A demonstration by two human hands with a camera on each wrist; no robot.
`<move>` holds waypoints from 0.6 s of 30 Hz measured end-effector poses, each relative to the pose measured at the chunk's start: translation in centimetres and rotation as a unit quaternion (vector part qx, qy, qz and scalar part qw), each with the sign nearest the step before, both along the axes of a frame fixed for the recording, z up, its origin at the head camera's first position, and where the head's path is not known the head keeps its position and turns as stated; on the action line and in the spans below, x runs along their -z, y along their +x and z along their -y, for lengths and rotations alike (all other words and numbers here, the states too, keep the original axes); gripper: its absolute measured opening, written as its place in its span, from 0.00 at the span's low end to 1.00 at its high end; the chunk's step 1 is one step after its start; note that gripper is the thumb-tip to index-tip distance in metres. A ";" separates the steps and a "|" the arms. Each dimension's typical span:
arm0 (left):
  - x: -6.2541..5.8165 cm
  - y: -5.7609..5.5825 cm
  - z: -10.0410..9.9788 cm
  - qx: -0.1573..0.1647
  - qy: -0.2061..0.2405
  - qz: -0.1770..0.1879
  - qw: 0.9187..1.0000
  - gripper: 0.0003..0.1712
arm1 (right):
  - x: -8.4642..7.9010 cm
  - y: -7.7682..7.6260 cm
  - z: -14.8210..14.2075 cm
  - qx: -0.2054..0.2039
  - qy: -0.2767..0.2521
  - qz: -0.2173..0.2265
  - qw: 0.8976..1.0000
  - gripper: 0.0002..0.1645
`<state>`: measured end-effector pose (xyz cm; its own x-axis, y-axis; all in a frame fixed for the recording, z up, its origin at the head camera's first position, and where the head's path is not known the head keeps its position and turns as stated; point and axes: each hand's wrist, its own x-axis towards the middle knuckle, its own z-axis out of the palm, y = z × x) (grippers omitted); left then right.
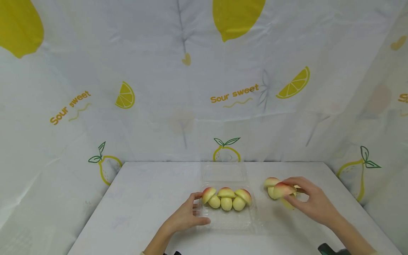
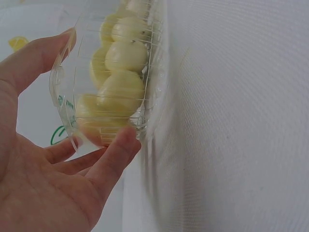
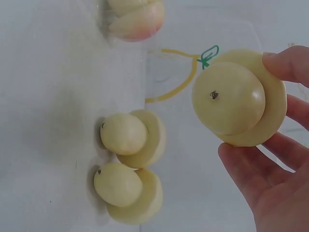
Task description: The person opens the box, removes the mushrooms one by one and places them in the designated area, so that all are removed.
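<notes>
My left hand (image 1: 185,216) grips the left side of a clear plastic clamshell box (image 1: 227,223), thumb at its front and fingers along its side. Three yellow mushroom-shaped pieces with red-tinged caps, the middle one (image 1: 226,193) among them, lie in a row inside; the left wrist view shows their rounded stems (image 2: 126,55) through the wall. To the right of the box, my right hand (image 1: 313,203) pinches another mushroom-shaped piece (image 3: 229,99) between thumb and fingers, raised above the table. Two more such pieces, one upper (image 3: 124,134) and one lower (image 3: 120,186) in the right wrist view, stand beneath it.
The box's clear lid (image 1: 224,173) lies folded back toward the rear edge of the white table (image 1: 143,198). Behind and beside the table hangs a white cloth (image 1: 159,124) printed with lemons. A dark object (image 1: 331,249) shows near the right forearm.
</notes>
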<state>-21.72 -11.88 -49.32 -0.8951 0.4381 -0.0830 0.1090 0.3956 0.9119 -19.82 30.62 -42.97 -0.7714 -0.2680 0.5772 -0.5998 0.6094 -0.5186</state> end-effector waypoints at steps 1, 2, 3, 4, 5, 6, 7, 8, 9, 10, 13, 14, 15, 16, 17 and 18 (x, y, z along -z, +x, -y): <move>0.0 0.0 0.0 -0.001 0.000 0.001 1.000 0.52 | 0.0 -0.1 -0.3 0.003 0.001 -0.002 1.000 0.28; 0.0 0.0 0.0 -0.001 0.000 0.001 1.000 0.52 | 0.0 -0.1 -0.6 0.006 0.001 -0.003 1.000 0.28; 0.1 0.0 0.0 -0.001 0.001 0.001 1.000 0.52 | 0.1 -0.1 -0.9 0.008 0.001 -0.002 1.000 0.28; 0.1 -0.1 0.0 -0.001 0.002 0.002 1.000 0.52 | 0.1 -0.2 -1.1 0.010 0.001 -0.002 1.000 0.27; 0.1 -0.1 0.0 -0.003 0.002 0.004 1.000 0.52 | 0.1 -0.3 -1.4 0.013 0.002 -0.002 1.000 0.27; 0.1 -0.1 0.1 -0.003 0.002 0.005 1.000 0.52 | 0.1 -0.3 -1.6 0.018 0.002 -0.001 1.000 0.27; 0.1 -0.1 0.1 -0.004 0.003 0.006 1.000 0.52 | 0.2 -0.4 -1.9 0.023 0.004 -0.001 1.000 0.26; 0.1 -0.1 0.1 -0.004 0.004 0.007 1.000 0.52 | 0.2 -0.4 -2.1 0.028 0.005 0.000 1.000 0.26; 0.1 -0.1 0.1 -0.004 0.004 0.007 1.000 0.53 | 0.3 -0.5 -2.4 0.032 0.005 0.002 0.999 0.26; 0.0 0.0 0.1 -0.004 0.004 0.007 1.000 0.53 | 0.4 -0.6 -2.6 0.037 0.006 0.002 0.999 0.26; 0.0 0.0 0.2 -0.004 0.004 0.008 1.000 0.52 | 0.5 -0.7 -3.3 0.049 0.002 0.006 0.999 0.25; 0.0 0.0 0.1 -0.003 0.004 0.007 1.000 0.52 | 0.5 -0.8 -3.6 0.054 0.001 0.007 0.999 0.25; 0.0 -0.1 0.1 -0.003 0.005 0.007 1.000 0.52 | 0.6 -0.8 -3.9 0.058 0.000 0.007 0.998 0.25; 0.0 -0.1 0.1 -0.003 0.006 0.007 1.000 0.52 | 0.6 -0.8 -4.1 0.061 -0.002 0.009 0.998 0.24; 0.0 -0.1 0.1 -0.002 0.006 0.006 1.000 0.52 | 0.6 -0.8 -4.4 0.065 -0.004 0.010 0.998 0.24; 0.1 -0.1 0.0 -0.002 0.007 0.006 1.000 0.52 | 0.7 -0.9 -4.6 0.067 -0.007 0.011 0.998 0.24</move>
<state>-21.80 -11.93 -49.38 -0.8955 0.4363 -0.0877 0.0967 0.3832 0.9186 -20.70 35.22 -43.64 -0.8121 -0.1534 0.5630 -0.5017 0.6762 -0.5395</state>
